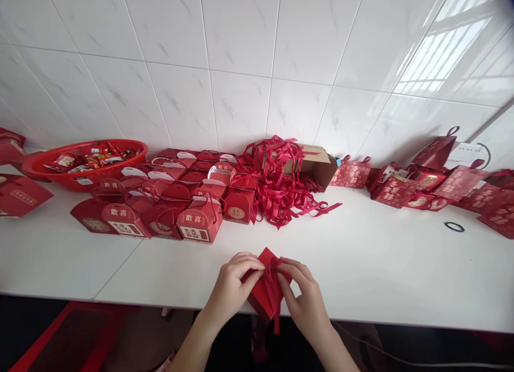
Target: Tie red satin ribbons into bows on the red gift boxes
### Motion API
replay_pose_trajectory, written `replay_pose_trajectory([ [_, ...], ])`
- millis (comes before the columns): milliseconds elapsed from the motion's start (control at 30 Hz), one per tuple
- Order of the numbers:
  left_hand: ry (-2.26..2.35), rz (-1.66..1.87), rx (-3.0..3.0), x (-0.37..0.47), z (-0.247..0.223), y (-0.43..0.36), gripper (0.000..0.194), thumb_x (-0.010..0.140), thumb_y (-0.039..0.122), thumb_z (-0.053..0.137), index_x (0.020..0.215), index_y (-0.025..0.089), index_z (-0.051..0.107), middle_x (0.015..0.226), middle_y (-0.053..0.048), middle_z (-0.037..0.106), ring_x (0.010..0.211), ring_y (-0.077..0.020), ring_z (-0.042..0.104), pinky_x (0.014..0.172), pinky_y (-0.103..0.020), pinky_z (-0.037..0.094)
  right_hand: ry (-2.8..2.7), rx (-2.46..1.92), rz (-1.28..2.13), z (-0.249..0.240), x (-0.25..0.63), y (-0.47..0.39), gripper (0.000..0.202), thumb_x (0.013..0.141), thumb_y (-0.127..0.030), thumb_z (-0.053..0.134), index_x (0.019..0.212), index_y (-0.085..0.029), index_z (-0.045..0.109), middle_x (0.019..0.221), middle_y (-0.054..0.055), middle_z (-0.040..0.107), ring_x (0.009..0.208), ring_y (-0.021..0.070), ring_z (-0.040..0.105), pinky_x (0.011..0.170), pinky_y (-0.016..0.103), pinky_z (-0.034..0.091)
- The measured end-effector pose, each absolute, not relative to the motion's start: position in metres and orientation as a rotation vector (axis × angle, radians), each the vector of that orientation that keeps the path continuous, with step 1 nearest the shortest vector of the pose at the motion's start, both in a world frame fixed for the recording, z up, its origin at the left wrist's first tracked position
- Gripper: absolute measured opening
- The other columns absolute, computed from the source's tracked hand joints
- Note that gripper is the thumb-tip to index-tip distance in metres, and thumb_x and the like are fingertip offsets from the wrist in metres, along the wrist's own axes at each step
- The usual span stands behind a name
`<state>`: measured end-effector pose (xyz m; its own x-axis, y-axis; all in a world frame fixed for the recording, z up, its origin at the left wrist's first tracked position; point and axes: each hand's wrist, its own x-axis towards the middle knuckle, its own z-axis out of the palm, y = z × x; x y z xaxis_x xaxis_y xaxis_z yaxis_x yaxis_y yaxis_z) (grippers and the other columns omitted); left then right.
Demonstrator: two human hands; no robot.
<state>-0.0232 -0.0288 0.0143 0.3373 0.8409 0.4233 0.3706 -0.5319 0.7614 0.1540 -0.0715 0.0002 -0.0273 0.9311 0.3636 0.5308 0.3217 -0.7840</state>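
Observation:
A small red gift box (261,296) rests at the table's front edge, turned cornerwise to me. On its top a dark red ribbon (273,286) is gathered at a knot or bow, and one tail hangs over the near side. My left hand (236,278) pinches the ribbon from the left, thumb and fingers together. From the right, my right hand (301,286) pinches the ribbon close to the knot. The fingers partly cover the loops, so the exact form of the knot is hidden.
Red candy boxes (196,222) stand in rows at left, before a red plastic basket (84,182) of wrapped sweets. Loose red ribbons (277,195) spill from a cardboard box (327,171). Small red bags (395,190) and a black ring (454,227) lie right. A tiled wall (241,51) rises behind.

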Motion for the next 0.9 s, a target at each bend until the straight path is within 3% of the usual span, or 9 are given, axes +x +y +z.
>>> replay_pose_trajectory([
  [167,0.998,1.068,2.181,-0.026,0.018,-0.028,0.013,0.085,0.012,0.056,0.085,0.021,0.066,0.088,-0.003,0.067,0.090,-0.0174,0.060,0.083,-0.033,0.049,-1.816,-1.380,0.320,0.009,0.173,-0.067,0.016,0.089,-0.016,0.046,0.092,-0.021,0.061,0.084,0.005,0.066,0.079,0.0208,0.058,0.073,0.036,0.046],
  [267,0.995,1.037,2.243,-0.027,0.020,-0.026,0.013,0.085,0.011,0.056,0.084,0.020,0.065,0.086,-0.003,0.067,0.088,-0.0172,0.060,0.082,-0.034,0.048,-1.958,-1.427,0.438,0.033,0.183,-0.074,0.014,0.087,-0.015,0.049,0.093,-0.022,0.058,0.077,0.002,0.065,0.074,0.0192,0.058,0.072,0.035,0.045],
  [400,0.955,1.019,2.336,-0.027,0.023,-0.024,0.014,0.084,0.008,0.056,0.084,0.021,0.063,0.087,-0.001,0.067,0.090,-0.0170,0.059,0.085,-0.034,0.046,-2.116,-1.367,1.008,0.064,0.189,-0.077,0.025,0.082,-0.032,0.062,0.106,-0.025,0.056,0.070,-0.003,0.063,0.061,0.0142,0.056,0.059,0.025,0.044],
  [533,0.934,0.946,2.407,-0.028,0.029,-0.022,0.015,0.084,0.007,0.054,0.085,0.020,0.061,0.087,0.000,0.067,0.095,-0.0172,0.057,0.088,-0.034,0.044,-1.875,-1.436,0.974,0.064,0.181,-0.056,0.028,0.092,-0.043,0.044,0.105,-0.021,0.055,0.075,-0.001,0.059,0.055,0.0109,0.053,0.056,0.024,0.043],
  [700,0.954,0.786,2.468,-0.030,0.044,-0.022,0.012,0.086,0.010,0.052,0.082,0.019,0.060,0.086,-0.002,0.063,0.091,-0.0169,0.055,0.085,-0.032,0.045,-1.907,-1.341,1.060,0.054,0.172,-0.039,0.017,0.088,-0.028,0.049,0.101,-0.022,0.059,0.082,-0.001,0.060,0.056,0.0099,0.057,0.058,0.024,0.046],
  [800,0.907,0.672,2.536,-0.029,0.056,-0.020,0.013,0.088,0.012,0.051,0.082,0.019,0.060,0.080,-0.002,0.061,0.088,-0.0169,0.053,0.083,-0.031,0.045,-1.927,-1.287,1.025,0.054,0.172,-0.041,0.020,0.085,-0.017,0.048,0.100,-0.022,0.060,0.075,-0.001,0.061,0.063,0.0113,0.058,0.063,0.024,0.047],
  [900,0.878,0.601,2.581,-0.029,0.066,-0.018,0.013,0.087,0.011,0.052,0.082,0.020,0.060,0.081,-0.002,0.060,0.089,-0.0173,0.053,0.083,-0.030,0.043,-1.927,-1.258,0.940,0.052,0.171,-0.043,0.024,0.081,-0.011,0.051,0.101,-0.022,0.061,0.083,0.000,0.062,0.070,0.0118,0.057,0.064,0.023,0.047],
])
